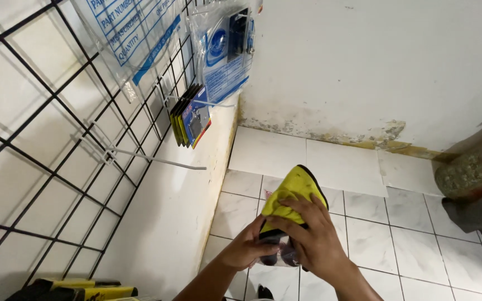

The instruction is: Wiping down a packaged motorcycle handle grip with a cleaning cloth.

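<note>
Both hands grip 1 yellow-and-black packaged item above the tiled floor [364,234]
Left hand [246,248] and right hand [313,237] clasp the packaged item [294,192]; its slick wrap could slip, missing the wire grid's white peg hook [157,161]

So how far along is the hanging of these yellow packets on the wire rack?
Done: a few yellow and blue packets already hang on one hook of the black wire grid, with clear bagged items above. In hand: both the left hand and the right hand grip one yellow and black packet. Left: the long white hook is bare, and more yellow packets lie below.
</note>
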